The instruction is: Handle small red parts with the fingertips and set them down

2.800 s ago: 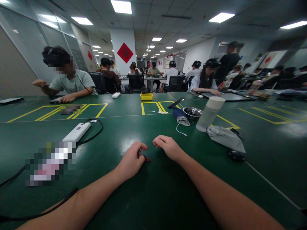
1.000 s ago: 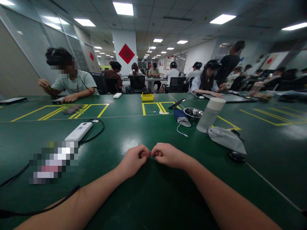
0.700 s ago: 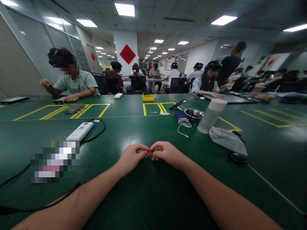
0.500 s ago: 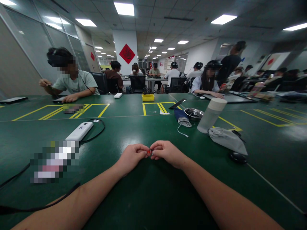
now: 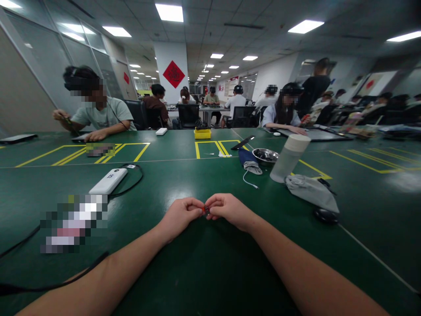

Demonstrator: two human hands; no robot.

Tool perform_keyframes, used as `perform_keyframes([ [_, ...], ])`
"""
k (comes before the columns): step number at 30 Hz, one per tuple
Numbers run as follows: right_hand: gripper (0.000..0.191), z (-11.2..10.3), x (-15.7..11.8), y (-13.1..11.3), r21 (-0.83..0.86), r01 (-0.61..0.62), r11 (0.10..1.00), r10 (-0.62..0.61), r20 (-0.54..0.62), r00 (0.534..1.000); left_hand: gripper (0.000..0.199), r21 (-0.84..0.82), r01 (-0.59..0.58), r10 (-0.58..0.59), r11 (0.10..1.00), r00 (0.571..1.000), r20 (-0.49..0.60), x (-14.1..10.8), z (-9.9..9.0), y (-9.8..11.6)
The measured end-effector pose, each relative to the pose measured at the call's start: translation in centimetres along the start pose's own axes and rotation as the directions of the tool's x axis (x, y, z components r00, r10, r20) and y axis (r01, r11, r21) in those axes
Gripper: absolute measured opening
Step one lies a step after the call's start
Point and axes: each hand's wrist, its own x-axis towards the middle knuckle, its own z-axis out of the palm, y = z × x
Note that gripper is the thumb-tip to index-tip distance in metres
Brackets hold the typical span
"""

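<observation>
Above the green table (image 5: 210, 263), my left hand (image 5: 183, 216) and my right hand (image 5: 230, 211) meet at their fingertips near the middle of the view. Both are closed in a pinch around a small red and dark piece (image 5: 206, 210). Its red side lies at the left fingertips, and the dark, partly shiny side at the right ones. The piece is too small and too covered by the fingers to tell its kind. Both forearms reach in from the lower corners.
At left lie a white power bank (image 5: 108, 181) with a black cable and a blurred-out object (image 5: 75, 224). To the right are a pale bottle (image 5: 289, 159), a metal bowl (image 5: 265, 156), a grey pouch (image 5: 312, 192) and a black mouse (image 5: 325, 215). Co-workers sit across the table.
Both hands stay in nearly the same place. Slightly more of the dark part of the piece shows between the fingertips now.
</observation>
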Motion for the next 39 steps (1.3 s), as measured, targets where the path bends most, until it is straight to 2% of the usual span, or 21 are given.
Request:
perform_keyframes([
  [4, 0.024, 0.12, -0.09, 0.01, 0.000, 0.040, 0.999, -0.040, 0.019, 0.999, 0.014, -0.035, 0.000, 0.000, 0.999, 1.000, 0.019, -0.03, 0.05, -0.01],
  [8, 0.023, 0.34, -0.15, 0.03, 0.000, 0.060, 0.998, -0.060, -0.013, 0.998, 0.013, -0.023, 0.017, -0.017, 1.000, 1.000, 0.009, -0.04, 0.16, 0.17],
  [20, 0.023, 0.52, 0.34, 0.58, 0.172, -0.007, 0.985, 0.013, -0.031, 0.999, 0.012, -0.126, 0.031, -0.038, 0.991, 0.998, -0.054, -0.18, 0.20, 0.91],
  [32, 0.027, 0.43, 0.06, 0.59, 0.126, -0.005, 0.992, 0.002, 0.017, 1.000, 0.015, -0.022, 0.033, -0.033, 0.999, 0.999, -0.021, -0.12, 0.12, 0.32],
  [39, 0.023, 0.62, 0.15, 0.26, 0.152, 0.034, 0.988, -0.026, -0.057, 0.998, 0.009, -0.079, 0.017, -0.020, 0.997, 0.999, -0.042, -0.05, 0.17, 0.63],
])
